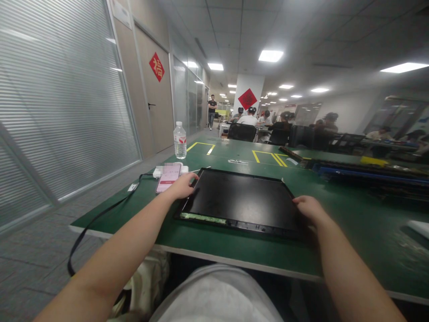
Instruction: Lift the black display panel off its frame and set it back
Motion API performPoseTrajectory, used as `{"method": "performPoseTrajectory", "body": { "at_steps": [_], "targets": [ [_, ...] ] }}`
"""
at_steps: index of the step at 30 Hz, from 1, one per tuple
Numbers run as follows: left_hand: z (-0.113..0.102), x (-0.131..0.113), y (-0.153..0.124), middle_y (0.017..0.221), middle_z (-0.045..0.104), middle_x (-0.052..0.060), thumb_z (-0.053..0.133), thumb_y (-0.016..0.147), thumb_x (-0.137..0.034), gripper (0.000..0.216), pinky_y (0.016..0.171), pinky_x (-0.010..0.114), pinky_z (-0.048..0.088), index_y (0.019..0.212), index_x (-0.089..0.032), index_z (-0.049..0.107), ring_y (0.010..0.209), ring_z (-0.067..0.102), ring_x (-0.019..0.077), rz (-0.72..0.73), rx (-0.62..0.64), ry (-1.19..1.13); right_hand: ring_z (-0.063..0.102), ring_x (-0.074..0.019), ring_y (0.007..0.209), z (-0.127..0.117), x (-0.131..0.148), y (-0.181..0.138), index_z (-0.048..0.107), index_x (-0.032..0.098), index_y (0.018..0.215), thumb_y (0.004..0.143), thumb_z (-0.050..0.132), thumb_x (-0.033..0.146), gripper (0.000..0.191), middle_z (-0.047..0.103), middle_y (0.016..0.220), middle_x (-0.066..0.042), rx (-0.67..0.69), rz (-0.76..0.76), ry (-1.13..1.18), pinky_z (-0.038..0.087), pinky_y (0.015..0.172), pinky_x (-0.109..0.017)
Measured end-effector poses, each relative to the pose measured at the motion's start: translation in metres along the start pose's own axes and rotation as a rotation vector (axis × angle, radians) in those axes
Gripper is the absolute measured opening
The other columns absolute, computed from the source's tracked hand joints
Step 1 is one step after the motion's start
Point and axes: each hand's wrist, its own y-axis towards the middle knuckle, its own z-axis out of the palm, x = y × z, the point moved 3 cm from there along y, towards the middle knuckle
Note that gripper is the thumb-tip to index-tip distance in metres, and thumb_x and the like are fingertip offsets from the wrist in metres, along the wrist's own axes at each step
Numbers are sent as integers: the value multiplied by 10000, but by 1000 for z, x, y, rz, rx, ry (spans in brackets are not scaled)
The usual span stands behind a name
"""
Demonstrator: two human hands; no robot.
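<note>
A black flat display panel lies in front of me with its dark screen facing up. Along its near edge runs a green circuit strip, beside a black bezel strip. My left hand grips the panel's left edge, thumb on top and fingers curled at the rim. At the right edge, my right hand pinches the frame, its fingers partly hidden below. The panel's near edge sits a little back from the table's front edge.
The green table carries a phone, a water bottle and a dark strap on the left. Dark and blue long parts lie at the right, near a white object. Several people sit farther back.
</note>
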Motion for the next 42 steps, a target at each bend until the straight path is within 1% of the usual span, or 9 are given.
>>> {"method": "performPoseTrajectory", "body": {
  "at_steps": [4,6,11,17,26,32,35,39,42],
  "targets": [
    [0,0,-2,909,695,49,618,677,-127,498,649,267,512,1170,-197,607,827,674,223,-51,42,20,690,-214,794,0,-1,0,756,169,919,703,565,72,304,741,892,-103,-1,3,40,517,723,-274],
    [1,0,-2,873,701,43,618,683,-127,496,638,261,507,1172,-203,609,848,680,229,-62,56,22,692,-219,803,0,-1,0,760,166,906,700,574,75,292,741,879,-105,-8,7,49,517,722,-274],
    [2,2,-1,990,718,73,619,686,-126,506,667,268,520,1186,-201,611,937,682,250,-64,71,3,689,-226,807,0,1,0,763,165,854,703,563,68,268,740,849,-103,-11,12,79,521,699,-284],
    [3,3,0,1128,707,83,583,682,-59,511,839,280,512,1175,-183,632,1007,672,237,-16,67,-13,683,-210,802,-3,7,-6,762,152,810,675,565,10,278,741,842,-91,-56,32,105,509,716,-265],
    [2,0,-2,1088,722,91,545,689,-33,572,774,281,519,1223,-208,651,1007,681,265,-52,62,73,677,-212,744,-1,5,-6,769,154,893,656,547,4,357,736,832,-97,-24,80,176,513,660,-275],
    [1,-5,-3,1171,706,120,563,697,-51,523,949,346,473,1189,-185,679,1078,649,301,19,33,135,678,-213,795,-1,4,-4,770,166,894,662,555,20,348,740,905,-101,-59,61,101,511,699,-275],
    [0,-4,-4,1198,697,125,565,728,-82,511,984,366,451,1217,-195,664,1118,632,307,-6,47,147,682,-224,815,-2,4,-2,777,181,882,649,560,27,354,742,914,-101,-68,43,60,515,726,-292],
    [2,-1,-5,1257,671,132,529,748,-71,541,983,380,456,1260,-202,644,1156,620,313,-44,100,88,686,-232,820,-2,0,2,778,191,872,637,579,51,338,745,906,-101,-60,33,54,524,720,-298],
    [3,1,-4,1273,666,121,524,701,-23,562,990,405,457,1207,-212,680,1158,620,326,-55,82,-15,684,-226,813,0,-3,5,775,188,863,633,589,57,324,744,889,-96,-49,19,52,521,712,-285]
  ]
}}
